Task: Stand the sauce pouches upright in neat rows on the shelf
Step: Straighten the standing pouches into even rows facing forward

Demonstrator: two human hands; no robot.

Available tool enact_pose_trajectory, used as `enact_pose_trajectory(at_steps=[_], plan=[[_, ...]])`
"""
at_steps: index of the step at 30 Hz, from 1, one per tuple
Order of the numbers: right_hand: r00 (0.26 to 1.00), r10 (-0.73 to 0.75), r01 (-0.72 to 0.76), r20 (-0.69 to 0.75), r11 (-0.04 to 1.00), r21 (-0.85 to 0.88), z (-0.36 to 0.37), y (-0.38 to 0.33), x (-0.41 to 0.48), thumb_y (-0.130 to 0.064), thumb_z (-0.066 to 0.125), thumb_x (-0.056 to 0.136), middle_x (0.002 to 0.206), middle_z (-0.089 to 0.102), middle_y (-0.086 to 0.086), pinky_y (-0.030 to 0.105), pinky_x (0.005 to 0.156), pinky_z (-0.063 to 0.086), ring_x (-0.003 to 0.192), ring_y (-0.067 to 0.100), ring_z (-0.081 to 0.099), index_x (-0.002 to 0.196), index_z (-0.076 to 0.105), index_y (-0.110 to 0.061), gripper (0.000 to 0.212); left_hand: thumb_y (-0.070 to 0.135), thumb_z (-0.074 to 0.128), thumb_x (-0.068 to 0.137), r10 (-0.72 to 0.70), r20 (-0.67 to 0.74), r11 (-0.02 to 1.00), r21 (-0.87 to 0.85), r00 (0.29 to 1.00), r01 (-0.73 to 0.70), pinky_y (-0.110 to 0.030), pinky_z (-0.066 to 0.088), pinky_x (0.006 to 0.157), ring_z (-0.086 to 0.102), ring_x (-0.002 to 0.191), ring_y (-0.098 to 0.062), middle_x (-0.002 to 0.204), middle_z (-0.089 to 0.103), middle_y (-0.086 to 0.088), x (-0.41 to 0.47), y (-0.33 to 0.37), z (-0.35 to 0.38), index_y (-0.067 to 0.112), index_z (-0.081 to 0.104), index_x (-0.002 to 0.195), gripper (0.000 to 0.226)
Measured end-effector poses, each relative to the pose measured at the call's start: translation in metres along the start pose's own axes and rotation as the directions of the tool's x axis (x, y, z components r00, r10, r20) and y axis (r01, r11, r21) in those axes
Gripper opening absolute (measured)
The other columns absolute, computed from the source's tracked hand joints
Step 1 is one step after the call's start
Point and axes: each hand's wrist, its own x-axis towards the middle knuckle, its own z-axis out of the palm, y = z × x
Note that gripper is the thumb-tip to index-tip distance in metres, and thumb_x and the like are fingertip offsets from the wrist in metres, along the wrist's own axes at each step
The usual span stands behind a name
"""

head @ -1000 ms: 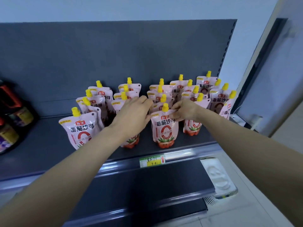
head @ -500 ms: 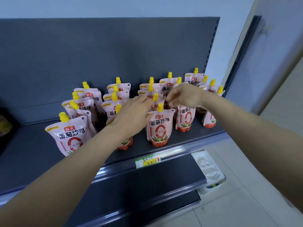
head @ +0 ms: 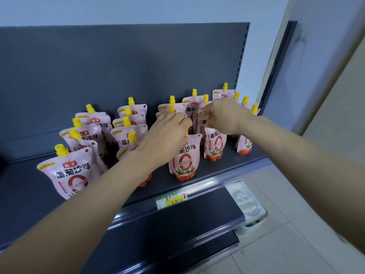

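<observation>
Several pink sauce pouches with yellow caps stand in rows on the dark grey shelf (head: 227,165). The front left pouch (head: 71,175) leans to the left. My left hand (head: 166,139) curls over the top of the front middle pouch (head: 184,163), hiding most of its cap. My right hand (head: 221,115) is pinched on the top of the front pouch one row to the right (head: 215,144); its cap is hidden. The far right row ends in a pouch (head: 244,145) near the shelf's right end.
A dark back panel (head: 118,66) rises behind the pouches. A green and yellow price tag (head: 171,200) sits on the shelf's front rail. A lower shelf (head: 177,224) juts out below. A white moulded object (head: 246,202) lies on the floor at right.
My right hand has moved from the front middle pouch's top to the pouch in the row to its right. My left hand has closed over the front middle pouch. The view has swung right.
</observation>
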Motion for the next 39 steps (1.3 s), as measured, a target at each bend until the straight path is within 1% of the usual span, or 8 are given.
enact_pose_trajectory(at_steps=[5, 9, 13, 19, 22, 29, 34, 39], plan=[[0.999, -0.005, 0.000, -0.042, 0.995, -0.096, -0.014, 0.024, 0.007, -0.021, 0.056, 0.089, 0.107, 0.065, 0.013, 0.043, 0.080, 0.054, 0.097, 0.034, 0.061, 0.116, 0.061, -0.011, 0.029, 0.019, 0.051, 0.090, -0.008, -0.045, 1.000, 0.025, 0.999, 0.009, -0.040, 0.039, 0.097, 0.049, 0.111, -0.026, 0.119, 0.055, -0.009, 0.024, 0.011, -0.005, 0.010, 0.051, 0.117, 0.028], [0.997, -0.017, 0.007, -0.073, 0.989, -0.144, -0.028, 0.061, 0.009, -0.018, 0.059, 0.084, 0.107, 0.064, 0.013, 0.033, 0.068, 0.047, 0.091, 0.033, 0.058, 0.114, 0.061, -0.013, 0.030, 0.021, 0.052, 0.090, -0.049, -0.083, 0.999, 0.006, 0.995, 0.049, -0.038, 0.036, 0.098, 0.049, 0.110, -0.025, 0.119, 0.055, -0.006, 0.058, 0.033, -0.002, 0.012, 0.052, 0.117, 0.029], [0.997, -0.019, 0.006, -0.076, 0.987, -0.160, -0.040, 0.111, 0.008, -0.021, 0.062, 0.084, 0.114, 0.063, 0.011, 0.038, 0.079, 0.051, 0.104, 0.033, 0.059, 0.117, 0.060, -0.012, 0.034, 0.022, 0.053, 0.089, -0.059, -0.116, 0.998, -0.012, 0.992, 0.058, -0.037, 0.038, 0.093, 0.050, 0.104, -0.025, 0.114, 0.056, -0.006, 0.095, 0.059, 0.009, 0.012, 0.054, 0.113, 0.026], [0.999, -0.040, 0.041, 0.007, 0.989, -0.142, -0.031, 0.173, 0.011, -0.025, 0.064, 0.085, 0.122, 0.059, 0.012, 0.041, 0.085, 0.051, 0.110, 0.032, 0.056, 0.123, 0.057, -0.012, 0.041, 0.024, 0.055, 0.089, -0.094, -0.070, 0.996, 0.000, 0.993, 0.094, -0.041, 0.038, 0.097, 0.050, 0.114, -0.028, 0.118, 0.057, -0.009, 0.137, 0.095, 0.037, 0.011, 0.054, 0.115, 0.030], [0.995, -0.066, 0.075, 0.074, 0.990, -0.123, -0.018, 0.193, 0.020, -0.023, 0.065, 0.085, 0.119, 0.061, 0.013, 0.043, 0.088, 0.052, 0.107, 0.033, 0.058, 0.122, 0.057, -0.010, 0.039, 0.022, 0.059, 0.085, -0.123, -0.035, 0.992, -0.016, 0.992, 0.122, -0.041, 0.038, 0.098, 0.050, 0.114, -0.029, 0.121, 0.056, -0.010, 0.146, 0.107, 0.051, 0.012, 0.054, 0.117, 0.034], [0.974, -0.118, 0.129, 0.194, 0.991, -0.046, 0.012, 0.217, 0.045, -0.012, 0.063, 0.087, 0.134, 0.055, 0.012, 0.039, 0.095, 0.048, 0.122, 0.031, 0.051, 0.139, 0.046, -0.018, 0.055, 0.027, 0.059, 0.087, -0.135, 0.065, 0.989, -0.048, 0.989, 0.139, -0.034, 0.035, 0.094, 0.049, 0.113, -0.025, 0.120, 0.055, -0.007, 0.158, 0.115, 0.074, 0.013, 0.051, 0.121, 0.038], [0.964, -0.121, 0.136, 0.236, 0.990, -0.046, 0.025, 0.226, 0.052, -0.011, 0.065, 0.085, 0.128, 0.060, 0.013, 0.041, 0.094, 0.050, 0.115, 0.032, 0.056, 0.138, 0.047, -0.016, 0.056, 0.031, 0.060, 0.086, -0.071, 0.069, 0.995, -0.061, 0.995, 0.075, -0.036, 0.039, 0.089, 0.051, 0.108, -0.025, 0.119, 0.055, -0.006, 0.174, 0.117, 0.089, 0.013, 0.051, 0.120, 0.040], [0.971, -0.065, 0.070, 0.229, 0.997, -0.012, 0.027, 0.243, 0.059, -0.005, 0.057, 0.088, 0.136, 0.054, 0.008, 0.036, 0.100, 0.045, 0.124, 0.028, 0.050, 0.138, 0.047, -0.016, 0.052, 0.030, 0.057, 0.087, -0.064, 0.143, 0.995, -0.072, 0.988, 0.075, -0.038, 0.041, 0.084, 0.053, 0.105, -0.026, 0.123, 0.053, -0.008, 0.194, 0.119, 0.108, 0.011, 0.049, 0.118, 0.037]])
